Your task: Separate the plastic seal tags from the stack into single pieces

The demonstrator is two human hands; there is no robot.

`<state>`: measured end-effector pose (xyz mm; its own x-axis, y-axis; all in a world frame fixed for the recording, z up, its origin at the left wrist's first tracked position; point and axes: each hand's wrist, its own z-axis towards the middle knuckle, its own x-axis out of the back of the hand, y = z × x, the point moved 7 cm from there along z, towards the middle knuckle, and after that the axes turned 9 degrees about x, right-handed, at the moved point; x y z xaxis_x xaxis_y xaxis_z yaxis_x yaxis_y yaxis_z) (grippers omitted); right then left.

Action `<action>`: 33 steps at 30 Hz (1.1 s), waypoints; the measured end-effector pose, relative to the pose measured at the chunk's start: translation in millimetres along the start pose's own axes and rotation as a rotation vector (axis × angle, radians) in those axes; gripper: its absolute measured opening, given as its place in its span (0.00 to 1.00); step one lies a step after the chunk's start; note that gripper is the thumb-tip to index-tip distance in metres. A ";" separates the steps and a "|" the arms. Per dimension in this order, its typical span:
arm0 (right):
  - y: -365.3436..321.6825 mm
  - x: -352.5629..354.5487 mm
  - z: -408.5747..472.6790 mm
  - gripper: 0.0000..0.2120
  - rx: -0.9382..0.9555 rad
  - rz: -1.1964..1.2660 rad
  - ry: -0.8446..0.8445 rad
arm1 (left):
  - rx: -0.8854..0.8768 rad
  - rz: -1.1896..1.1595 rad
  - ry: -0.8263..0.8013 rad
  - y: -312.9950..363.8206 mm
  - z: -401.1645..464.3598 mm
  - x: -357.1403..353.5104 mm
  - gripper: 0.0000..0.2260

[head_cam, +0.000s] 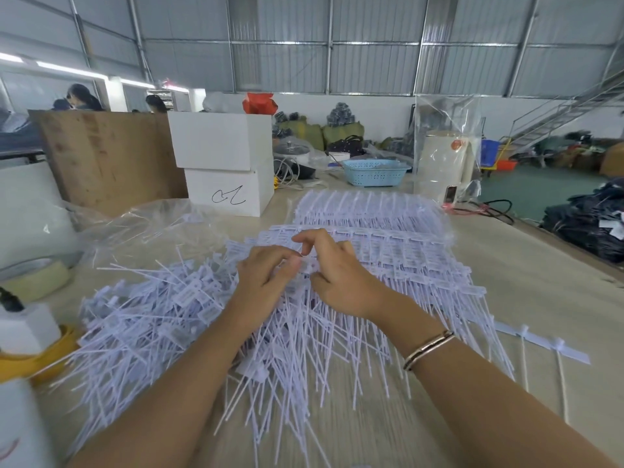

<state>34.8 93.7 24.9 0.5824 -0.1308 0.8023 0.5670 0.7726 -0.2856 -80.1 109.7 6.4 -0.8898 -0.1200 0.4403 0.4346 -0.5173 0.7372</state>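
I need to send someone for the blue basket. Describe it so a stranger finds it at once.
Start at the long beige table and look to its far end, past the neat stack of joined seal tags. The blue basket sits there, between the stacked white boxes and the cream appliance under clear plastic. It is the only light blue, perforated thing on the table.

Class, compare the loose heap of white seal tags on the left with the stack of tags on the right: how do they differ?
The loose heap lies jumbled, tails pointing every way; the stack lies in tidy rows, tails parallel. Heap tags are single pieces; stack tags still hang joined in strips. Both hands, left hand and right hand, work at the stack's edge, not the heap. Both are white plastic.
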 end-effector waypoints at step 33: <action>-37.8 86.7 16.0 0.12 0.015 -0.402 0.124 | 0.140 -0.519 -0.228 55.8 49.9 11.3 0.13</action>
<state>54.6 63.1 113.6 0.3828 -0.4965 0.7790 0.7552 0.6539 0.0457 -59.0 121.7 78.1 -0.9454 0.3130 0.0912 -0.0221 -0.3406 0.9399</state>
